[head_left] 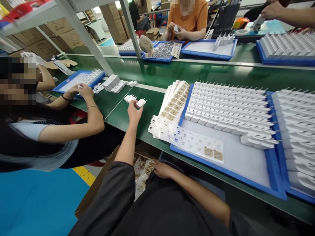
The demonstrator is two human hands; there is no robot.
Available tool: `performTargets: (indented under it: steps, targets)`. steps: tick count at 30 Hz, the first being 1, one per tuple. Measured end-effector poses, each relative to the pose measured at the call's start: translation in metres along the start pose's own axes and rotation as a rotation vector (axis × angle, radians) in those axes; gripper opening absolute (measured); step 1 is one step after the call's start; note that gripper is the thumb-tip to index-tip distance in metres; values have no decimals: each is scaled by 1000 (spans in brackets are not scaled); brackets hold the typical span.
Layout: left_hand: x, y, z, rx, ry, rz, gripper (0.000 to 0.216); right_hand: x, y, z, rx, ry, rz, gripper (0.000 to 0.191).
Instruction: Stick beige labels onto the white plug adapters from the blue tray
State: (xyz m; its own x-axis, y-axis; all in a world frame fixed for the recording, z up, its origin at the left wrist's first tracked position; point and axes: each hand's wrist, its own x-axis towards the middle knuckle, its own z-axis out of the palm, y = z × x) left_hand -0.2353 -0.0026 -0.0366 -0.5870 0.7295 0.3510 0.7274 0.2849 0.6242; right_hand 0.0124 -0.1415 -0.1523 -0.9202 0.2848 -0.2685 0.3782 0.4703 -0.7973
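Observation:
My left hand (135, 113) reaches out over the green bench and grips a white plug-in charger (141, 103) with its metal pins pointing away. Just beside it, more white chargers (130, 98) stand on the bench. Low at my waist, my right hand (161, 169) is over the edge of a carton of scraps, its fingers curled together by the crumpled backing paper (141, 172); whether it pinches a piece is unclear. Sticker sheets (176, 101) with tan labels lie in a fanned stack. A mostly peeled sheet (194, 141) rests across the corner of the blue tray (221, 170).
Rows of white chargers (228, 105) fill much of that tray; a second loaded tray (300, 193) adjoins it at right. A co-worker's hands (85, 91) work at left near stacked chargers (114, 83). Across the bench, a person in orange (197, 19) sits behind more trays. A metal post (86, 36) rises nearby.

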Motion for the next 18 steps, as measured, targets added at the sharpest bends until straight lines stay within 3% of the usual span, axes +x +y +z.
performTargets:
  steps: [5, 10, 12, 14, 16, 18]
  targets:
    - [35, -21, 5, 130, -15, -48, 31, -34, -15, -19, 7, -53, -65, 43]
    - [32, -12, -10, 179, 7, -63, 38, -111, -46, -73, 128, 50, -215, 36]
    - [27, 4, -14, 141, -16, -22, 47, -144, -51, -98, 170, 225, -225, 33]
    - [13, 30, -14, 73, -113, 96, 44, -172, -46, -120, 134, 520, -107, 27]
    - [-13, 66, -9, -2, -284, 236, 31, -194, -33, -137, 50, 797, 69, 22]
    - [-50, 108, 1, -82, -554, 442, 24, -206, -17, -147, -54, 933, 198, 19]
